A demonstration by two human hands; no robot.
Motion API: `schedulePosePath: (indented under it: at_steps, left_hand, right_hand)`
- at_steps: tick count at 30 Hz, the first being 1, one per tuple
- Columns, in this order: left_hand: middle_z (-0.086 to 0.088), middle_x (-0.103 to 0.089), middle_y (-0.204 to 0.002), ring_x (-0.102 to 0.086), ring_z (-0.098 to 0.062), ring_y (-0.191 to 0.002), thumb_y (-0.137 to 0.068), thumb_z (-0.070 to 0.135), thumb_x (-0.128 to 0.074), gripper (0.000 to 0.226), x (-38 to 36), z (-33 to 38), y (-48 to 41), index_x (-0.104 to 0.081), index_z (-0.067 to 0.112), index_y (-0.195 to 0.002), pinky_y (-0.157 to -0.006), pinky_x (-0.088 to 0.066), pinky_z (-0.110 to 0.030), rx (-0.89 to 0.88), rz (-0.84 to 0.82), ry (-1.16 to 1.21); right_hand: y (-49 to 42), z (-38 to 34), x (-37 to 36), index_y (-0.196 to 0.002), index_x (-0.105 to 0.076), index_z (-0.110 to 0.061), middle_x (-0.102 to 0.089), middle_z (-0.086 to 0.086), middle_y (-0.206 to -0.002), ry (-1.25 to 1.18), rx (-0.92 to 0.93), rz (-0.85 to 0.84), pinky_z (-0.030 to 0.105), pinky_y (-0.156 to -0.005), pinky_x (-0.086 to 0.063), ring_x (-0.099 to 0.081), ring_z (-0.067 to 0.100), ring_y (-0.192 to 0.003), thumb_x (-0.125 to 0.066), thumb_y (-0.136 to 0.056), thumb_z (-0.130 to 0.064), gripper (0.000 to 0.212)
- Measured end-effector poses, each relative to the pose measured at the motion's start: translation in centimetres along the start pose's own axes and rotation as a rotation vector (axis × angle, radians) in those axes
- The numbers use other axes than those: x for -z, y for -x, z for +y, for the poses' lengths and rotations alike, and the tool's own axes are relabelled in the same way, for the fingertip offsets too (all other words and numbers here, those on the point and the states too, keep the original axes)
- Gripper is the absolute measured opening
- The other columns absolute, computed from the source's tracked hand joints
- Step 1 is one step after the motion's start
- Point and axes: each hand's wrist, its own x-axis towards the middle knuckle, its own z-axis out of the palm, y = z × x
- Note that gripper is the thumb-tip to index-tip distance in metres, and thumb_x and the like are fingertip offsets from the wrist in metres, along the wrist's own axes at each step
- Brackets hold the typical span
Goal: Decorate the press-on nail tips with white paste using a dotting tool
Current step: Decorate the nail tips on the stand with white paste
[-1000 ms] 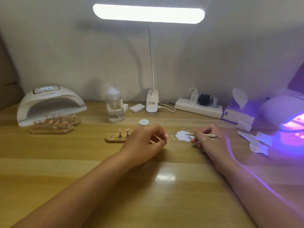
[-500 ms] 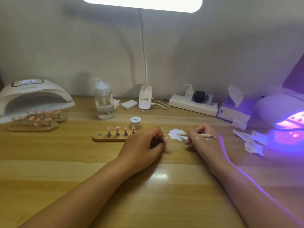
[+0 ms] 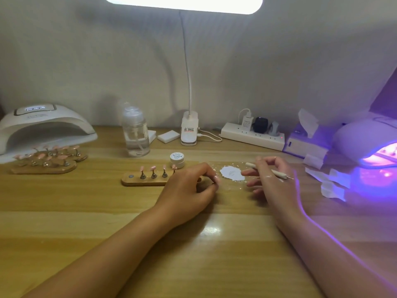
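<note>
A wooden holder (image 3: 137, 182) carries several pink nail tips (image 3: 153, 168) on small metal stands. My left hand (image 3: 189, 190) covers its right end, fingers curled and pinching a small nail tip stand that is mostly hidden. A white paste smear (image 3: 232, 173) lies on the table between my hands, behind it the small white paste jar (image 3: 177, 160). My right hand (image 3: 272, 186) grips the white dotting tool (image 3: 279, 174) just right of the smear, its thin metal point aimed right and its lower fingers spread.
Two more wooden holders with pink tips (image 3: 43, 163) sit before a white nail lamp (image 3: 43, 125) at left. A clear bottle (image 3: 135, 134), desk lamp base (image 3: 189, 130) and power strip (image 3: 253, 136) line the back. A glowing purple lamp (image 3: 369, 145), tissue box (image 3: 307, 143) and wipes (image 3: 330, 181) are at right.
My head has dipped and turned right. My right hand has drawn the dotting tool off the paste smear and spread its fingers. My left hand has stayed curled at the holder's end.
</note>
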Motion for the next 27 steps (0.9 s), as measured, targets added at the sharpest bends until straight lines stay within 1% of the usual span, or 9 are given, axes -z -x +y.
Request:
schedulePosePath:
  at_steps: [4,6,8,10,12,16,20,23,27]
  left_hand:
    - [0.019,-0.071,-0.099,-0.063,0.0,-0.1,-0.087,0.017,-0.07,0.007,0.0,0.0,-0.3,-0.069,0.023,-0.088,-0.093,-0.045,-0.022,0.044,0.023,0.04]
    - [0.018,-0.07,-0.096,-0.062,0.0,-0.098,-0.086,0.017,-0.071,0.007,0.0,-0.1,-0.3,-0.069,0.024,-0.087,-0.088,-0.046,-0.018,0.054,0.019,0.04]
    - [0.018,-0.067,-0.089,-0.059,0.001,-0.093,-0.086,0.018,-0.07,0.007,0.1,-0.2,-0.4,-0.068,0.025,-0.086,-0.077,-0.047,-0.017,0.048,0.001,-0.001]
    - [0.02,-0.064,-0.082,-0.058,0.001,-0.086,-0.086,0.017,-0.069,0.01,0.1,-0.3,-0.4,-0.067,0.027,-0.085,-0.069,-0.043,-0.011,0.037,-0.023,-0.028]
    - [0.02,-0.065,-0.08,-0.06,0.001,-0.081,-0.086,0.013,-0.069,0.014,0.1,-0.4,-0.5,-0.066,0.027,-0.084,-0.067,-0.04,-0.007,0.014,-0.047,-0.026]
    - [0.018,-0.068,-0.082,-0.061,-0.001,-0.078,-0.085,0.012,-0.069,0.021,0.0,-0.4,-0.4,-0.064,0.032,-0.081,-0.068,-0.041,-0.009,-0.006,-0.077,-0.013]
    - [0.018,-0.068,-0.083,-0.061,-0.002,-0.077,-0.085,0.012,-0.068,0.024,0.0,-0.3,-0.5,-0.062,0.034,-0.078,-0.067,-0.042,-0.016,-0.003,-0.077,-0.016]
    - [0.017,-0.068,-0.083,-0.06,-0.001,-0.074,-0.085,0.011,-0.069,0.026,0.0,-0.1,-0.4,-0.061,0.035,-0.078,-0.065,-0.042,-0.014,-0.006,-0.081,-0.004]
    - [0.016,-0.069,-0.082,-0.06,-0.002,-0.072,-0.085,0.01,-0.07,0.023,0.1,-0.2,-0.3,-0.062,0.032,-0.079,-0.065,-0.043,-0.017,-0.002,-0.085,0.017]
  right_hand:
    - [0.4,-0.5,0.0,-0.086,-0.061,-0.015,-0.073,-0.001,-0.064,0.023,0.015,0.003,0.017,-0.045,-0.045,-0.058,0.005,-0.047,-0.07,-0.093,-0.036,0.024]
    - [0.7,-0.9,-0.1,-0.089,-0.057,-0.015,-0.071,0.0,-0.061,-0.047,-0.016,0.0,0.018,-0.042,-0.044,-0.057,0.006,-0.045,-0.07,-0.094,-0.031,0.021]
    - [1.4,-1.2,-0.6,-0.094,-0.054,-0.015,-0.075,0.002,-0.067,-0.118,-0.064,-0.046,0.018,-0.042,-0.045,-0.063,0.009,-0.049,-0.068,-0.095,-0.026,0.017]
    - [2.3,-1.5,-1.4,-0.096,-0.057,-0.013,-0.077,0.003,-0.074,-0.151,-0.098,-0.127,0.019,-0.044,-0.048,-0.068,0.011,-0.054,-0.068,-0.095,-0.027,0.018]
    - [2.9,-1.7,-2.0,-0.094,-0.059,-0.011,-0.077,0.004,-0.077,-0.149,-0.096,-0.18,0.02,-0.045,-0.049,-0.067,0.011,-0.054,-0.071,-0.092,-0.029,0.022]
    - [3.2,-2.1,-2.2,-0.085,-0.054,-0.011,-0.071,0.005,-0.064,-0.137,-0.088,-0.17,0.02,-0.044,-0.046,-0.057,0.01,-0.047,-0.074,-0.089,-0.02,0.022]
    - [3.2,-2.1,-2.3,-0.074,-0.049,-0.012,-0.061,0.004,-0.05,-0.127,-0.126,-0.169,0.018,-0.039,-0.039,-0.048,0.009,-0.041,-0.067,-0.084,-0.011,0.021]
    - [3.3,-2.2,-2.4,-0.071,-0.048,-0.012,-0.063,0.007,-0.05,-0.113,-0.115,-0.169,0.019,-0.04,-0.04,-0.048,0.009,-0.041,-0.066,-0.082,-0.011,0.021]
    - [3.3,-1.9,-2.5,-0.07,-0.047,-0.011,-0.066,0.01,-0.053,-0.102,-0.087,-0.174,0.019,-0.042,-0.044,-0.051,0.01,-0.041,-0.064,-0.083,-0.008,0.021]
